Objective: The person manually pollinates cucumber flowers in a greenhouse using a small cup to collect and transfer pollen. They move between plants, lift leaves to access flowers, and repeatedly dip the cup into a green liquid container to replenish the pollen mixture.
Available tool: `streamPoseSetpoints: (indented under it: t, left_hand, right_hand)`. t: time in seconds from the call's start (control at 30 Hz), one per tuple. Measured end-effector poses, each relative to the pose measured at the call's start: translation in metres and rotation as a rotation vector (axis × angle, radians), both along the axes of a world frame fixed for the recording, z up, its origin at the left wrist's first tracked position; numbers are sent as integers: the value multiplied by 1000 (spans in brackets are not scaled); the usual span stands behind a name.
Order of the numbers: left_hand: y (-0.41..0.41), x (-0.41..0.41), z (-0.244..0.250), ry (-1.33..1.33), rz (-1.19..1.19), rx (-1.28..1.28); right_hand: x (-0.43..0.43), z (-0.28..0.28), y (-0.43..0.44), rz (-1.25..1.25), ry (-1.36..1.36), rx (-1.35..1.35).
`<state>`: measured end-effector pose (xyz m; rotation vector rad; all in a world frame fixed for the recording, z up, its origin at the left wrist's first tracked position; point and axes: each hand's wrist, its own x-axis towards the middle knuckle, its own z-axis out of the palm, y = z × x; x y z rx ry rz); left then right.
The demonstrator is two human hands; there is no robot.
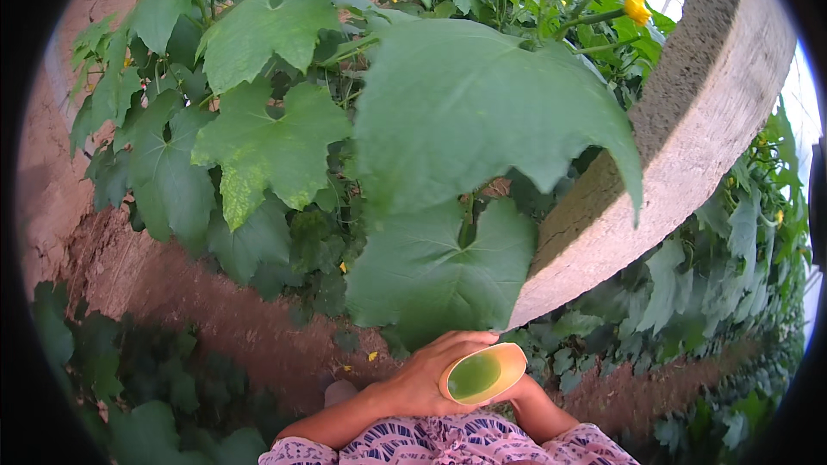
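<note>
A pale yellow cup (515, 361) with green liquid (475, 377) in it is tilted in front of my body. My left hand (423, 371) wraps around its left and far sides, with the fingertips reaching past the rim. My right hand (513, 391) is at the cup's lower right, mostly hidden behind it, so its grip is unclear. Just beyond the hands hangs a broad green lobed leaf (446, 271), with a larger leaf (478, 110) above it.
A thick concrete post (685, 135) slants up on the right, curved by the lens. Leafy vines stand ahead, with a yellow flower (637, 9) at upper right and a yellow-mottled leaf (278, 142) at left. Bare soil (258, 336) runs below; more vines (704, 271) grow beyond the post.
</note>
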<state>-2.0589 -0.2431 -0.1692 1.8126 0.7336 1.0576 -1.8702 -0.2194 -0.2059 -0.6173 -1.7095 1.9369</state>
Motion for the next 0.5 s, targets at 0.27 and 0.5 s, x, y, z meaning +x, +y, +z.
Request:
streamPoseSetpoints:
  t: [0.27, 0.5]
  left_hand:
    - [-2, -145, 18, 72, -77, -61]
    - [1, -249, 29, 11, -114, -63]
  right_hand:
    - [-143, -1, -24, -180, 119, -14]
    - [-248, 9, -28, -166, 130, -13]
